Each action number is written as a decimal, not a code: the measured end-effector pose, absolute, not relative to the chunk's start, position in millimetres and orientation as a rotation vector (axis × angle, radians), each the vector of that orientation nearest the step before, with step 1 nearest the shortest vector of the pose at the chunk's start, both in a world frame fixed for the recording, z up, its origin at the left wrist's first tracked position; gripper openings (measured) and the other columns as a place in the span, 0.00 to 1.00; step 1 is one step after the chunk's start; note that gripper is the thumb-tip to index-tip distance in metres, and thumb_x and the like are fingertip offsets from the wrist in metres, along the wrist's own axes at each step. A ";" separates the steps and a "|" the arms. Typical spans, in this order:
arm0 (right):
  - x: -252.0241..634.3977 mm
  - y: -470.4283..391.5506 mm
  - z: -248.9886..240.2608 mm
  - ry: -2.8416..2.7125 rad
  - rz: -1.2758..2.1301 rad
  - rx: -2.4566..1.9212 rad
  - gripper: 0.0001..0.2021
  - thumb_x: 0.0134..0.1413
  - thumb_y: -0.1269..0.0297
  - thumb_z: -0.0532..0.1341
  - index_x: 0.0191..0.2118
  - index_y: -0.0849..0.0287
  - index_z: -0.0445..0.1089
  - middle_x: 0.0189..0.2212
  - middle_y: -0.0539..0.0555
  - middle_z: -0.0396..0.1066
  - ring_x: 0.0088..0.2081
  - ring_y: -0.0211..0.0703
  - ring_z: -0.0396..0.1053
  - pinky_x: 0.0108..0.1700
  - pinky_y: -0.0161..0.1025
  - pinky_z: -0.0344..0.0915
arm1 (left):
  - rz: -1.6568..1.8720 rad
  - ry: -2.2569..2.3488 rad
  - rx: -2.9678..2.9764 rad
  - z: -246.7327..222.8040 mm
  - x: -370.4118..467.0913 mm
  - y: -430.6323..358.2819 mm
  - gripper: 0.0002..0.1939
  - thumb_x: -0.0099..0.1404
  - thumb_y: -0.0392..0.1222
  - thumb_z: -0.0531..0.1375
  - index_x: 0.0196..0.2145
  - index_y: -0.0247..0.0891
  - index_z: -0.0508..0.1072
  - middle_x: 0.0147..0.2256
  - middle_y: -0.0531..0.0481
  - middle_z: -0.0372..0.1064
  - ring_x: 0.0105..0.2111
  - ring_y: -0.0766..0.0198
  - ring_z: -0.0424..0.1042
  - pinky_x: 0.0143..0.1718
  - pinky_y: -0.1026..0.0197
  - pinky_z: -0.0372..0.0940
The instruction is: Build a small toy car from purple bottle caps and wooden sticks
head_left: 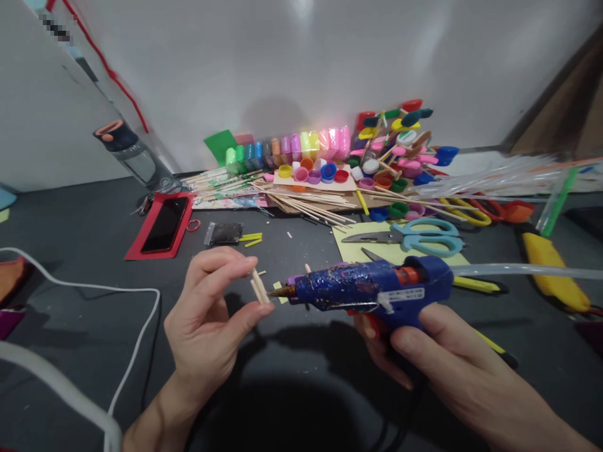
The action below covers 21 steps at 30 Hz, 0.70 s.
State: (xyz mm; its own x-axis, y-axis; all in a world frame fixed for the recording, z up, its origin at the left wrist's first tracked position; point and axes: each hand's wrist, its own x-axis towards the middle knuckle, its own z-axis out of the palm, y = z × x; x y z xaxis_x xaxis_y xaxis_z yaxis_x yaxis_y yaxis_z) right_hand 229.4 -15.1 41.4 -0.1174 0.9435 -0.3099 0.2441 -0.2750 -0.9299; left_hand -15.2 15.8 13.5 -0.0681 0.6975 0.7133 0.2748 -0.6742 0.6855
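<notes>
Between thumb and fingertips, my left hand (211, 314) pinches a small piece made of short wooden sticks (260, 287). My right hand (424, 345) is wrapped round the handle of a blue glue gun (343, 285), whose body lies level and points left. The gun's metal nozzle is at the right side of the wooden piece; whether it touches cannot be made out exactly. A clear glue stick (518, 270) runs out of the gun's back end to the right.
Behind the hands are blue-handled scissors (431, 237) on yellow paper, wooden skewers (315, 204), paint caps and coloured clay packs (292, 147). A phone (164, 225) on red card and a bottle (136, 157) stand left. White cables (89, 285) cross the left side; yellow cutters (551, 270) lie right.
</notes>
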 end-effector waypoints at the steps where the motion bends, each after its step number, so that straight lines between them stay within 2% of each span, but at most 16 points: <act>1: 230.0 -15.0 40.8 -1.359 1.447 -1.507 0.29 0.49 0.30 0.60 0.28 0.56 0.73 0.19 0.51 0.69 0.24 0.41 0.64 0.27 0.37 0.60 | 1.797 1.053 1.885 13.6 -15.1 15.8 0.25 0.58 0.34 0.71 0.52 0.49 0.77 0.41 0.50 0.70 0.46 0.60 0.69 0.51 0.56 0.67; 9: 228.6 -16.0 40.7 -1.302 1.450 -1.516 0.28 0.49 0.32 0.61 0.27 0.56 0.73 0.19 0.49 0.68 0.23 0.39 0.62 0.27 0.35 0.59 | 1.799 1.041 1.886 12.8 -15.7 16.3 0.26 0.57 0.33 0.71 0.52 0.49 0.77 0.41 0.50 0.70 0.47 0.60 0.69 0.51 0.56 0.66; 15: 233.3 -15.3 35.3 -1.378 1.426 -1.481 0.27 0.49 0.32 0.61 0.26 0.55 0.74 0.19 0.50 0.70 0.23 0.42 0.65 0.26 0.36 0.61 | 1.804 1.021 1.871 14.2 -15.3 16.2 0.25 0.57 0.32 0.71 0.52 0.47 0.78 0.41 0.50 0.70 0.46 0.61 0.69 0.51 0.58 0.66; 21: 236.5 -14.1 32.2 -1.449 1.401 -1.460 0.26 0.51 0.33 0.60 0.28 0.53 0.74 0.19 0.51 0.71 0.22 0.43 0.66 0.24 0.35 0.63 | 1.814 1.052 1.877 14.0 -15.5 16.8 0.24 0.57 0.34 0.71 0.51 0.48 0.78 0.41 0.50 0.70 0.46 0.59 0.69 0.50 0.56 0.67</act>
